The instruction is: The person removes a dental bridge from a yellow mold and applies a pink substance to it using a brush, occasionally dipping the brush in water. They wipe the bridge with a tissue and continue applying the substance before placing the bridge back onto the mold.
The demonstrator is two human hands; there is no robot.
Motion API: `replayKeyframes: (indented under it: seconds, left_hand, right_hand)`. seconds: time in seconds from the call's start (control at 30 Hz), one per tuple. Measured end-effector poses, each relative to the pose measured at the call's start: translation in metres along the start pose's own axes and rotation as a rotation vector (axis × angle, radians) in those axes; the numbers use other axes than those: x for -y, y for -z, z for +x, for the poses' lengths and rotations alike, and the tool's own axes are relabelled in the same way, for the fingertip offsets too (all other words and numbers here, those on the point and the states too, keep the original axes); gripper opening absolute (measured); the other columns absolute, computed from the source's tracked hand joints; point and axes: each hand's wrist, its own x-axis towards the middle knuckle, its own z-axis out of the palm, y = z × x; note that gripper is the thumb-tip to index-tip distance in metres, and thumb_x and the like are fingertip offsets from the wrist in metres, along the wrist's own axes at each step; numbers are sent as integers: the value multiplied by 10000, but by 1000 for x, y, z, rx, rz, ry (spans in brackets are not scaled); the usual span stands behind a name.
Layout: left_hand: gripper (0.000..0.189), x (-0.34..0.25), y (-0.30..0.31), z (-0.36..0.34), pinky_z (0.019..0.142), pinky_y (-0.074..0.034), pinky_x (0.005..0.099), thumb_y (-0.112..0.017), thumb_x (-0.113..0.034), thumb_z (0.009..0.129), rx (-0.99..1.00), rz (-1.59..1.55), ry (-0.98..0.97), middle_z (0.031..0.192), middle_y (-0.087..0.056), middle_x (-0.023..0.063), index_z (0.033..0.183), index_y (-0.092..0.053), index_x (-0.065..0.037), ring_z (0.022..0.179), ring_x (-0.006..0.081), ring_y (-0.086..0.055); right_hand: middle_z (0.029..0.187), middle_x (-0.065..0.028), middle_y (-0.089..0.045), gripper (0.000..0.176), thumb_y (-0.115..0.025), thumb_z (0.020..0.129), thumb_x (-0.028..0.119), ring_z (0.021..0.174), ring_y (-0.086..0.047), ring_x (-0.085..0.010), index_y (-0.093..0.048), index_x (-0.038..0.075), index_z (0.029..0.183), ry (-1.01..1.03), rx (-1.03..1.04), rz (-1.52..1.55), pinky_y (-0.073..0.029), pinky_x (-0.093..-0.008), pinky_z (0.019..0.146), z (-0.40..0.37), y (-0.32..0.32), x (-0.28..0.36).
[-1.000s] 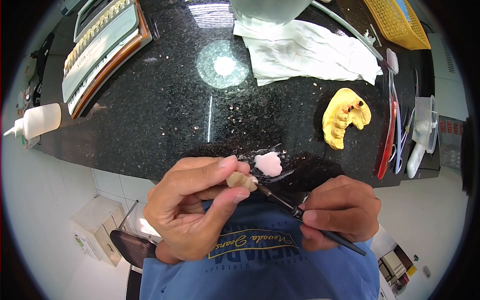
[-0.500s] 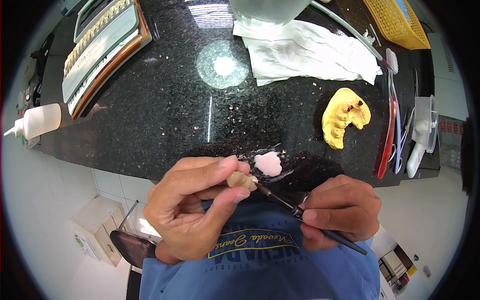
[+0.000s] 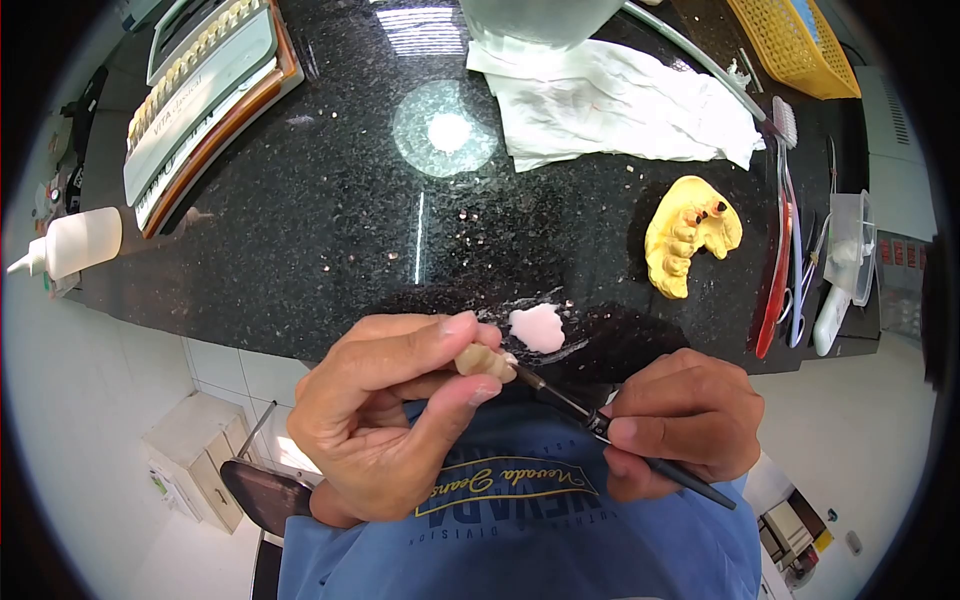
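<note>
Between the thumb and fingertips of my left hand (image 3: 350, 435) is a small tooth-coloured dental bridge (image 3: 480, 364), held just above the counter's near edge. My right hand (image 3: 690, 420) grips a slim, dark-handled brush (image 3: 568, 402) like a pen. The brush's tip meets the right end of the bridge, where a little white material shows. Just beyond the bridge, a pale pink puddle of paste (image 3: 537, 327) lies on the counter. A yellow dental model (image 3: 672, 240) sits farther off to the right, with dark spots on some teeth.
On the black speckled counter (image 3: 330, 210) are a tooth shade guide (image 3: 190, 110) and a squeeze bottle (image 3: 85, 243) at left. A white cloth (image 3: 610, 105) lies under a translucent container (image 3: 540, 20). Toothbrushes (image 3: 783, 230), a clear box (image 3: 850, 240) and a yellow basket (image 3: 800, 50) line the right.
My right hand and the brush have shifted very slightly to the right. The bridge stays in my left hand, in nearly the same place.
</note>
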Motion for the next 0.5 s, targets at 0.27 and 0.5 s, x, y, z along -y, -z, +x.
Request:
replayKeyframes:
  seconds: [0.27, 0.5]
  left_hand:
    - [339, 0, 0, 0, 775, -602, 277, -662, 160, 759, 1, 3, -1, 1026, -612, 248, 1084, -579, 106, 908, 260, -679]
    - [343, 1, 1, -1, 785, -600, 286, -659, 164, 759, 4, 5, -9, 1030, -607, 251, 1086, -572, 112, 916, 274, -679]
  right_hand:
    - [746, -87, -656, 246, -778, 628, -4, 616, -654, -187, -692, 4, 859, 1, -7, 27, -526, -244, 516, -2, 1, -1]
    - [745, -83, -658, 254, -781, 624, 0, 604, -651, -185, -697, 12, 864, 5, -13, 7, -522, -246, 502, -2, 0, -2]
